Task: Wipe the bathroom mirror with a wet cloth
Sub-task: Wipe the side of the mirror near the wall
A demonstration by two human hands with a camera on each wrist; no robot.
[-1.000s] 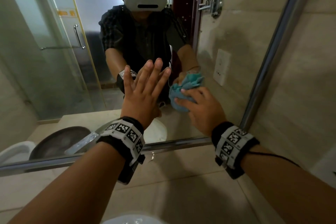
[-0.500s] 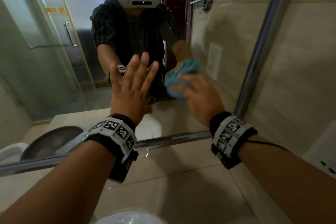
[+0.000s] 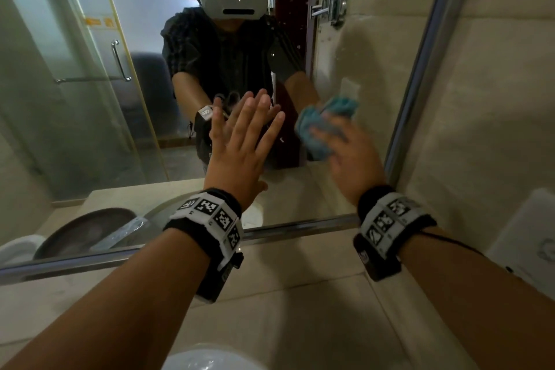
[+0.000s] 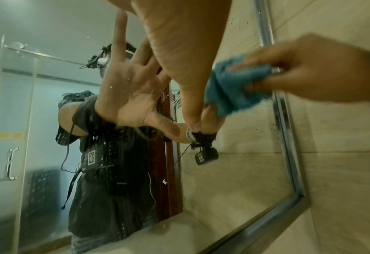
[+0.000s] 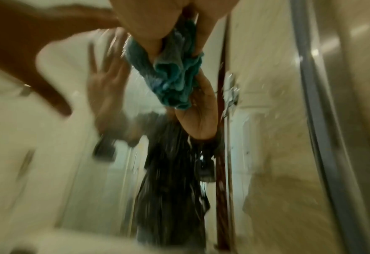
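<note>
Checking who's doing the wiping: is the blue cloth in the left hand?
No, the right hand holds the blue cloth against the mirror, while the left hand is flat and empty.

The whole picture is smeared with blur. At the top, the right hand (image 5: 156, 22) has its fingers (image 5: 149, 34) curled round a bunched teal cloth (image 5: 173, 75), which hangs below them against the mirror (image 5: 256, 120). Directly beneath, the glass gives back the same grip: a reflected palm meeting the cloth from below, with a dark-clothed torso under it. To the left, the left arm (image 5: 27, 68) crosses the frame as a dark brown band, and a spread hand shows in the reflection beside it. At the right runs the mirror's metal frame (image 5: 316, 137), with beige wall tile beyond.
</note>
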